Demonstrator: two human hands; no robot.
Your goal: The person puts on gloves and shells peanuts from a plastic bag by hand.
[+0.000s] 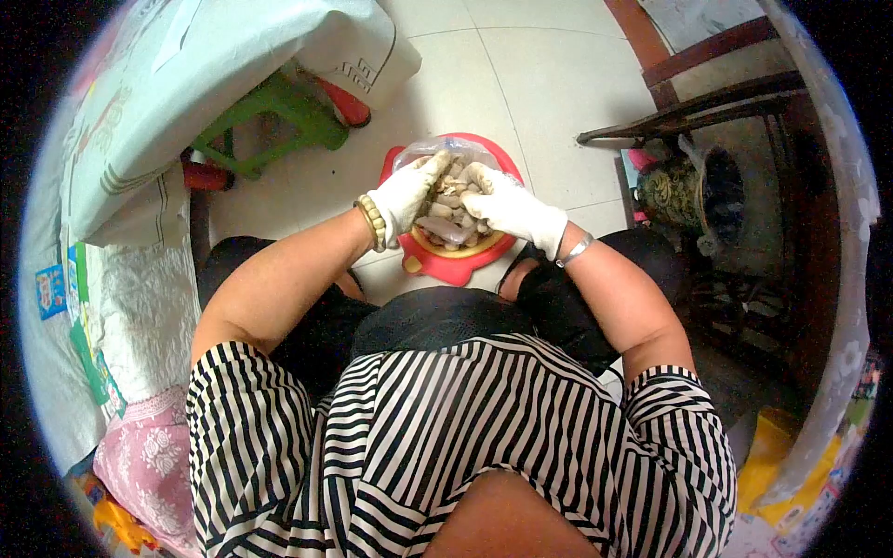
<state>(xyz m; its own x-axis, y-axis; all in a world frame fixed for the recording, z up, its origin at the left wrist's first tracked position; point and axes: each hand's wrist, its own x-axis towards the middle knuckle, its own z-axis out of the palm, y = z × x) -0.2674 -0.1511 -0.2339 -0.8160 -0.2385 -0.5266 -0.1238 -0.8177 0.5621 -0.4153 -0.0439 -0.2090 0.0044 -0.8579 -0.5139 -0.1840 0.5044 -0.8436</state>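
Note:
Both my hands wear white gloves and work over a heap of small, pale brown-grey pieces (448, 200) whose kind I cannot make out. My left hand (411, 193) curls in from the left side, fingertips bent down at the top of the heap. From the right, my right hand (510, 206) reaches in with thumb and fingers drawn together. What either hand pinches is too small to name. Under the heap, a clear plastic bag (479, 151) spreads over a low red stool (445, 270) with a yellow edge, between my knees.
A green plastic stool (270, 116) stands under the cloth-covered table (270, 46) at left. On the right is a dark wooden frame (698, 116) with a patterned pot-like thing (672, 197) beneath it. Pale floor tiles (549, 74) lie ahead.

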